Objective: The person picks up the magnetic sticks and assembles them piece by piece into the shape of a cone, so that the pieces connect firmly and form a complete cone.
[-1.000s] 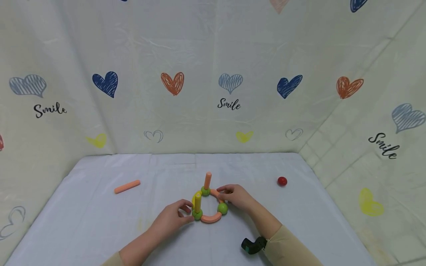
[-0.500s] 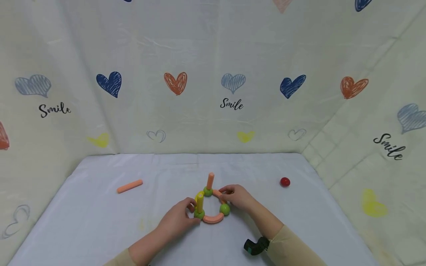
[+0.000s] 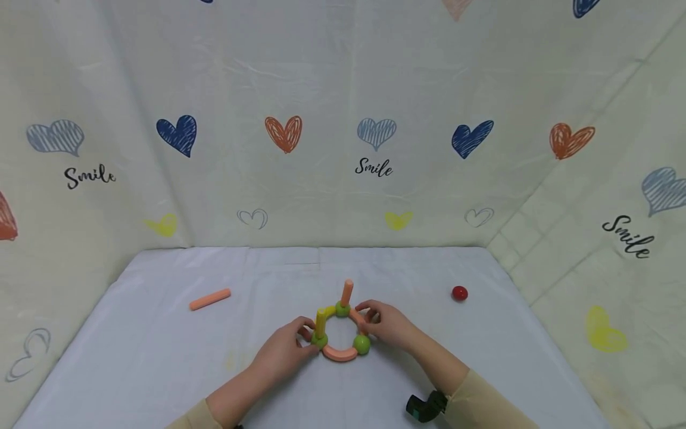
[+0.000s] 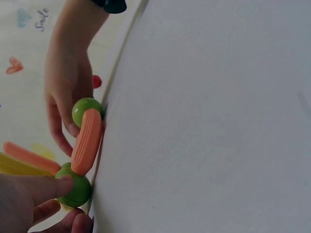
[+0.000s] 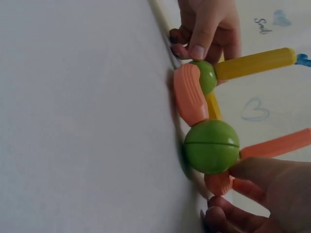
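On the table stands a ring of green balls joined by curved rods. Two orange curved rods form its near and right sides, and a yellow curved rod point(image 3: 329, 311) its far left. A yellow stick point(image 3: 320, 323) rises from the left green ball point(image 4: 77, 188), an orange stick point(image 3: 347, 293) from the far one. My left hand point(image 3: 284, 353) pinches the left ball, thumb on top in the left wrist view. With thumb and fingers my right hand point(image 3: 390, 325) holds the right-hand orange curved rod point(image 5: 218, 182), beside the right green ball point(image 5: 212, 146).
A loose orange stick point(image 3: 210, 299) lies at the left of the white-covered table point(image 3: 134, 357). Toward the right back sits a red ball point(image 3: 459, 293). A black wrist device point(image 3: 426, 407) hangs at my right sleeve. A heart-printed sheet point(image 3: 321, 71) hangs behind the table.
The left hand has closed in on the left green ball. The ring has turned slightly clockwise, its orange stick shifting right and the right ball coming nearer. The right hand has shifted slightly right.
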Motion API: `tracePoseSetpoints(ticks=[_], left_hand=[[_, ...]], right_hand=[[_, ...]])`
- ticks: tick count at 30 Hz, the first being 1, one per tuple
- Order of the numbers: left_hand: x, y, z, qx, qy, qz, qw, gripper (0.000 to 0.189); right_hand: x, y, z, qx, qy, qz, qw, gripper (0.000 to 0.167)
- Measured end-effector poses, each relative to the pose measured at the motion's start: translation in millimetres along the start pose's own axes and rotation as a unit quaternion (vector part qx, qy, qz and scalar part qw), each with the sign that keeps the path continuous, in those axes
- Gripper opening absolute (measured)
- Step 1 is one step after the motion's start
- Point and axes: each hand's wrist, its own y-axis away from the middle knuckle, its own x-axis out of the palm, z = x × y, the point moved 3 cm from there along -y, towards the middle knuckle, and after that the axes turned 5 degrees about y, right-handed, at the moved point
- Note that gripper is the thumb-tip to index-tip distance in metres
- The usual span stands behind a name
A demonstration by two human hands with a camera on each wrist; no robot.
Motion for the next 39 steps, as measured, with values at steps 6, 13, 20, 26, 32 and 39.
tracePoseSetpoints(ticks=[6, 13, 20, 26, 32, 39], left_hand=[[-1.6, -2.7, 1.1, 0.017, 0.001, -0.023, 0.9996, 0.033], [-4.8, -13.5, 6.3, 0.008, -0.003, -0.036, 0.9993, 0.029], [-15.4, -24.7, 11.3, -0.009, 0.011, -0.054, 0.9984, 0.029], [-22.2, -38.3, 17.0, -0.022, 0.019, -0.062, 0.9977, 0.03], [-30.1, -46.6, 16.2, -0.027, 0.032, -0.069, 0.9967, 0.03], [-33.8, -54.7, 14.0, -0.026, 0.025, -0.079, 0.9962, 0.029]], right_hand=[[-0.8, 5.6, -3.8, -0.037, 0.031, 0.026, 0.9985, 0.032], [-0.4, 6.2, -7.6, -0.067, 0.051, 0.032, 0.9959, 0.033], [-0.2, 7.6, -6.3, -0.109, 0.054, 0.038, 0.9918, 0.04], [7.6, 4.8, -4.7, -0.13, 0.067, 0.023, 0.9889, 0.043], [13.7, 3.8, 2.6, -0.129, 0.077, -0.003, 0.9887, 0.04], [19.4, 2.6, 7.8, -0.117, 0.094, -0.032, 0.9882, 0.038]])
